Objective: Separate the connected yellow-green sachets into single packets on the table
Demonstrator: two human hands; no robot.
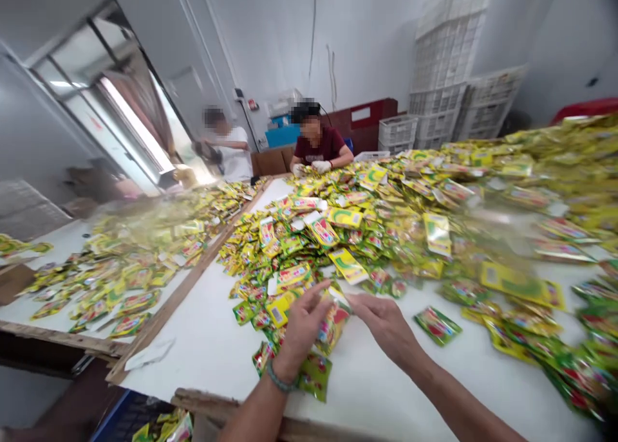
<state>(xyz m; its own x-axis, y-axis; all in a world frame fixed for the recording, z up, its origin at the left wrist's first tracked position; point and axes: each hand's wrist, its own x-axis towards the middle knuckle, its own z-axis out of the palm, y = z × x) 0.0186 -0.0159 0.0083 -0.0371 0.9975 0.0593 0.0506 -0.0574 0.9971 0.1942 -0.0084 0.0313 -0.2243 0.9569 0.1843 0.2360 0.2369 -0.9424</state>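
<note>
Near the front edge of the white table, my left hand (305, 323) is closed around a small yellow candy packet (334, 329) with a red and green print. My right hand (383, 320) pinches at the white flap on top of the same packet, its fingers pressed together. Beneath my left wrist lies a green sachet (315, 374). Another green sachet (438, 325) rests flat to the right of my right hand. Just beyond my hands spreads a heap of yellow packets and green sachets (347, 265).
A wooden strip (203, 265) divides the table, with more packets to its left. Further piles rise at the right. Two people work at the far side, one in a dark red shirt (331, 147). White crates (437, 101) stand behind. A blue bin (116, 419) is below the edge.
</note>
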